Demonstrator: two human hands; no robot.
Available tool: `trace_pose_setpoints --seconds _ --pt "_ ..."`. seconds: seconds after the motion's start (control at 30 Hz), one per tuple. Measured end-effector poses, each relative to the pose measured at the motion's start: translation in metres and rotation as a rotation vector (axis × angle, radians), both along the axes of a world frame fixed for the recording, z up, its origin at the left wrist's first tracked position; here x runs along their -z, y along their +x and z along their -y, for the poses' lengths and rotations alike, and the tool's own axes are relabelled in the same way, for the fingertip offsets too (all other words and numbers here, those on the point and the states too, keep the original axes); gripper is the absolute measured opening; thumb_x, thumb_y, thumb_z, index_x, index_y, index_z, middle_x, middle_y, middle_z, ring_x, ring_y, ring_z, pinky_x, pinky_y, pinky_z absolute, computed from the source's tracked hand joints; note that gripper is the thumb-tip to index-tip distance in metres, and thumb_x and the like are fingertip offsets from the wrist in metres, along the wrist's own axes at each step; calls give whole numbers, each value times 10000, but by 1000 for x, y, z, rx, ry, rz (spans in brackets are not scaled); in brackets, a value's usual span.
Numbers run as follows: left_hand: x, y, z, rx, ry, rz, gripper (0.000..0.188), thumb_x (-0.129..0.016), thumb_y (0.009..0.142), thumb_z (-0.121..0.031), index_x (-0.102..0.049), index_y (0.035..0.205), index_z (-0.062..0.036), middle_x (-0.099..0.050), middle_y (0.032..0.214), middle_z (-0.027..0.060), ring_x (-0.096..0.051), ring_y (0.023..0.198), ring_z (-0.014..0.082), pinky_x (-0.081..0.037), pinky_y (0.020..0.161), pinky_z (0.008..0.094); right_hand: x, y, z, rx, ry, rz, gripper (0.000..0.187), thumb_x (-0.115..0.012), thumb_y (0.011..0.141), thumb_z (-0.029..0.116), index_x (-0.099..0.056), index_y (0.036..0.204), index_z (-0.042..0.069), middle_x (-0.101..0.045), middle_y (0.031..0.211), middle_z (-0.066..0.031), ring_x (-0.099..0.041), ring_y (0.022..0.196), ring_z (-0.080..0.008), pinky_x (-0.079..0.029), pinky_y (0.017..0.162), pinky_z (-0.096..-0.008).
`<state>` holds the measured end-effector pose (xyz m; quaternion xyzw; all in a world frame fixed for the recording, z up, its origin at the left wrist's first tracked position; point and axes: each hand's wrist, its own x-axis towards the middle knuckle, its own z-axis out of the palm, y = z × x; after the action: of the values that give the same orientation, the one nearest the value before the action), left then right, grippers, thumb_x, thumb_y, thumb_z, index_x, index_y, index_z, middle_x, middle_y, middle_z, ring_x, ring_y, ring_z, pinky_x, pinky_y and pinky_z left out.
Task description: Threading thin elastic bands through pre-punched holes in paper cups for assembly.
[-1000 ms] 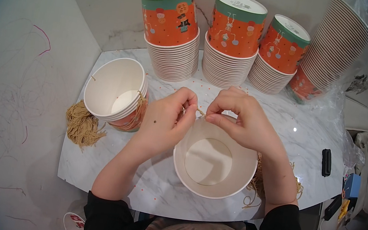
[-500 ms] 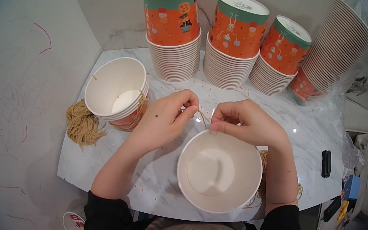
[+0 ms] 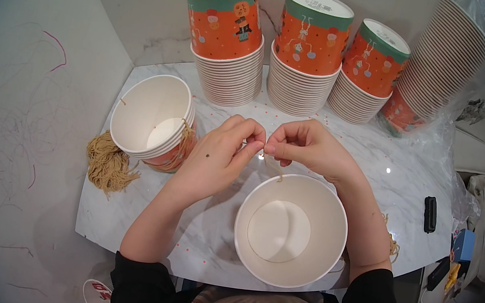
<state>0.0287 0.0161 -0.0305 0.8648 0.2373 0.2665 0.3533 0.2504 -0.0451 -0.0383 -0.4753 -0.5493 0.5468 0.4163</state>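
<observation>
A white paper bucket (image 3: 290,231) stands upright at the front of the table with its opening toward me. Tan string (image 3: 280,178) hangs over its far rim and runs up toward my fingertips. My left hand (image 3: 223,155) is closed in a pinch on the string. Fingertip to fingertip with it, my right hand (image 3: 312,148) is also pinched on the string, just beyond the rim. The string's ends are mostly hidden by my fingers. Left of my hands, a few nested white buckets (image 3: 154,110) have tan string at their rims and sides.
Along the wall stand stacks of orange-and-green paper buckets (image 3: 224,23), upside down; a tall stack (image 3: 448,54) in clear plastic leans at the right. A tan yarn bundle (image 3: 109,163) lies at the left. A black object (image 3: 430,214) rests near the right edge.
My right hand has moved up and left from the bucket's rim to meet my left fingertips. The bucket has shifted slightly toward me.
</observation>
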Motion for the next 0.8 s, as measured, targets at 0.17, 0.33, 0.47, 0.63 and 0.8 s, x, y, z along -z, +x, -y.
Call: trace_pose_setpoints --seconds 0.17,0.33,0.47,0.63,0.8 --pt "-4 1 2 -21 10 -17 136 -590 1003 -126 -602 1063 -6 -601 977 146 -623 861 318 -494 763 403 0 -2 -1 0 -34 -21 217 -795 910 224 -748 891 13 -698 800 1 -616 710 -64 -514 656 -226" --pt "-2 -2 1 -21 -71 1 118 -608 1003 -105 -605 1082 -17 -576 975 63 -544 807 159 -442 704 294 2 -4 -1 -1 -43 -46 158 -769 886 164 -747 890 8 -705 810 -1 -615 717 -63 -505 666 -230" --pt "-7 -2 0 -19 -348 91 155 -648 1002 -93 -594 1133 -30 -536 981 -37 -430 733 -9 -361 626 166 6 -3 -1 -23 -23 -31 125 -742 874 133 -741 882 9 -712 823 -6 -606 739 -52 -484 692 -227" --pt "4 -1 -5 -36 -269 127 179 -667 990 -91 -582 1135 -26 -544 951 -36 -444 723 1 -380 630 169 7 -5 -1 -49 -55 -30 101 -728 867 113 -730 869 12 -708 824 0 -591 746 -46 -470 692 -225" --pt "6 1 -8 -142 -198 131 187 -677 979 -82 -571 1121 -23 -577 960 -8 -473 734 18 -411 641 190 13 2 -8 -141 -107 -69 86 -699 859 103 -729 872 23 -696 816 9 -571 737 -52 -453 696 -215"
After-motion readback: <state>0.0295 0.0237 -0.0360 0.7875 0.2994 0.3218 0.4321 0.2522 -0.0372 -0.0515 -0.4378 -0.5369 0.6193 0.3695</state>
